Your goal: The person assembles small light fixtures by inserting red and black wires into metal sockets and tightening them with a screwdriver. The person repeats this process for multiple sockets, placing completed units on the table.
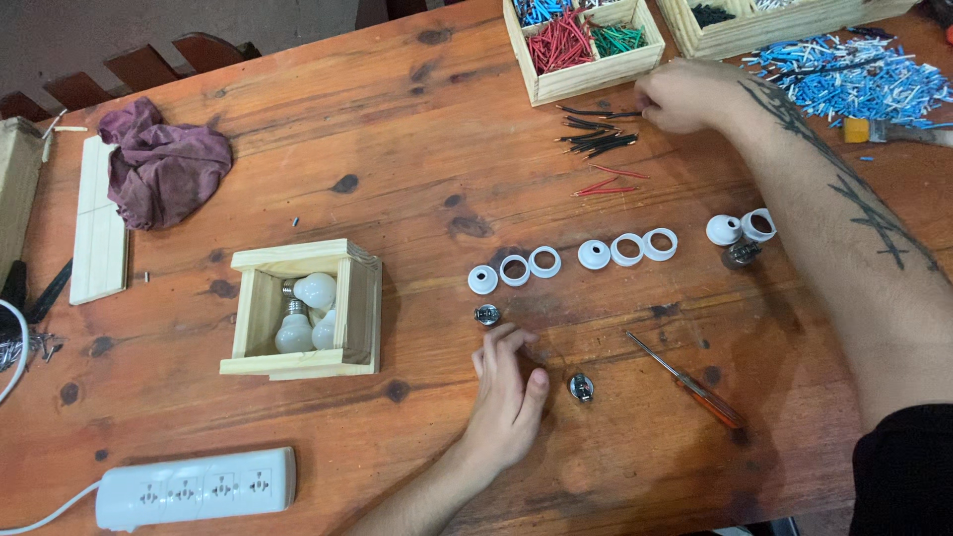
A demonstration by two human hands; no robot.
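My left hand (506, 392) lies on the wooden table with its fingers loosely curled and nothing in it. It sits between two small metal lamp-socket inserts, one (486, 315) just beyond the fingertips and one (581, 387) beside the thumb. Farther back, my right hand (683, 94) reaches across the table and pinches the end of a black wire (596, 112) from a loose bunch of black wires (599, 141). A row of white plastic socket rings and caps (594, 255) runs between the two hands.
A wooden box (357, 308) holds white bulbs (316, 290). An orange-handled screwdriver (695, 385) lies at right. Red wires (606, 184), a tray of coloured wires (586, 77), a blue-white wire pile (854, 74), a purple cloth (164, 164) and a white power strip (199, 486) also lie here.
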